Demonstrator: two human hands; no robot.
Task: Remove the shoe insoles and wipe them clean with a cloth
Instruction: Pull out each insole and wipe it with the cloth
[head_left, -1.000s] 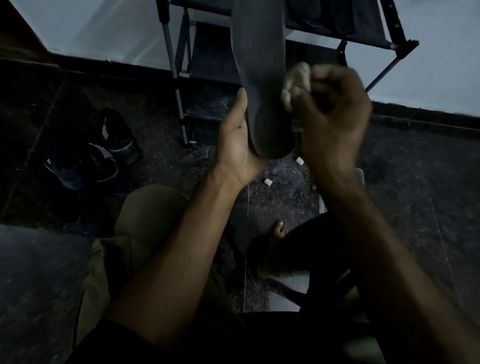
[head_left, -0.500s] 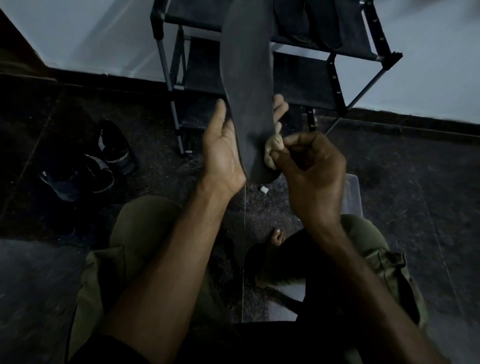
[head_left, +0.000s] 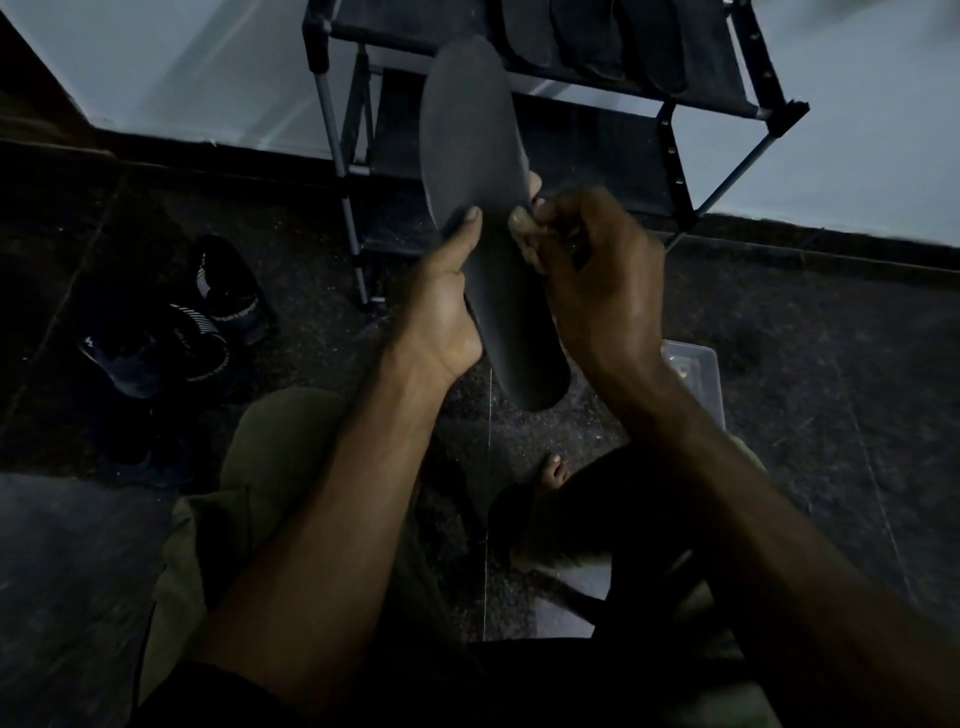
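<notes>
Head view, left to right: left hand (head_left: 447, 317) still grips the insole (head_left: 483, 228) upright at frame centre, thumb on its face; right hand (head_left: 597, 280), pinching the cloth (head_left: 524, 244), has slid down to mid-insole, so wiping continues.

Matt dark insole (head_left: 475, 171), speckled stone floor (head_left: 805, 364)

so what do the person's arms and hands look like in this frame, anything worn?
Both forearms are bare right up to the frame's lower edge, no sleeves in sight. The left hand and right hand show no gloves. No rings, watch or wristband can be made out, though the light is dim.
</notes>
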